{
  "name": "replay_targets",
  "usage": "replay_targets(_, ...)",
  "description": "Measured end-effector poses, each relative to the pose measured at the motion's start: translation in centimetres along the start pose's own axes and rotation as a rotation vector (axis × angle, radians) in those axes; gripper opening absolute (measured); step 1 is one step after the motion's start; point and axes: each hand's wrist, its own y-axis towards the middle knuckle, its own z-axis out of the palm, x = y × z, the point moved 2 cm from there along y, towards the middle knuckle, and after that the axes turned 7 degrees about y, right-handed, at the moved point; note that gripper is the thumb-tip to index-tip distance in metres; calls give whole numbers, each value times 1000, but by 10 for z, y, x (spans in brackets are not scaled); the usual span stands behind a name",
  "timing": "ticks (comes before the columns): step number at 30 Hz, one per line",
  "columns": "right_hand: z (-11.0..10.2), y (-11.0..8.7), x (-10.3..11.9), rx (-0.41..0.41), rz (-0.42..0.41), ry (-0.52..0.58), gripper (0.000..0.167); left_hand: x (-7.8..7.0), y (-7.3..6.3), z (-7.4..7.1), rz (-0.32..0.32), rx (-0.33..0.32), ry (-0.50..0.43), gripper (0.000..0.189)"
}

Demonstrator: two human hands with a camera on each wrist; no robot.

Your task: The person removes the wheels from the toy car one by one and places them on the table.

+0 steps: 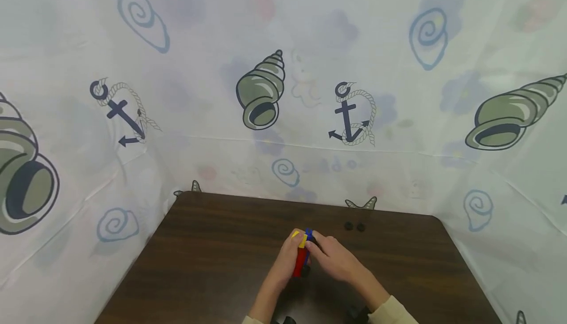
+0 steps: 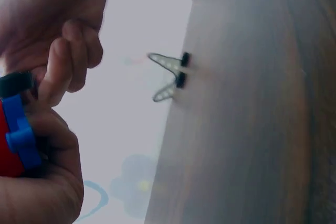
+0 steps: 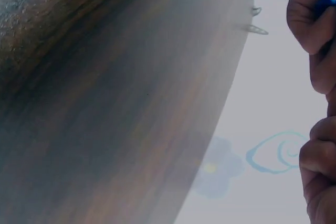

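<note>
My left hand (image 1: pixel 283 262) grips a toy car (image 1: pixel 299 262) with a red body, a yellow part on top and blue pieces along its side. Its end by the thumb points away from me, above the table. My right hand (image 1: pixel 338 260) meets it from the other side, thumb and fingers at the blue piece (image 1: pixel 309 234). In the left wrist view, curled right fingers (image 2: pixel 73 51) are at a black wheel (image 2: pixel 16 83) beside the blue piece. Only a bit of blue shows in the right wrist view, within the left hand (image 3: pixel 312 19).
Two small black wheels (image 1: pixel 355 226) lie near the far edge of the dark wooden table (image 1: pixel 212 255). White cloth (image 1: pixel 310 176) with shells and anchors hangs behind and on both sides. Dark objects (image 1: pixel 356 314) show below the wrists at the near edge.
</note>
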Motion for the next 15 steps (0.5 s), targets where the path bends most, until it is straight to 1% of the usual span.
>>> replay_targets(3,-3,0,4,36,-4,57,40,-4,-2,-1,-22,2,-48,45)
replay_targets(7,-5,3,6,50,7,93,34,-7,-2,0,13,-8,-29,42)
replay_targets(9,-5,4,7,42,20,127,26,-7,-2,0,47,-15,-2,39)
replay_targets(11,-4,5,10,11,39,124,20,-8,-2,0,80,-25,42,36)
replay_targets(13,-3,6,15,-36,65,100,16,-10,-3,0,106,-41,108,34)
replay_targets(15,-2,7,18,-87,76,38,17,-13,-3,0,123,-60,176,32)
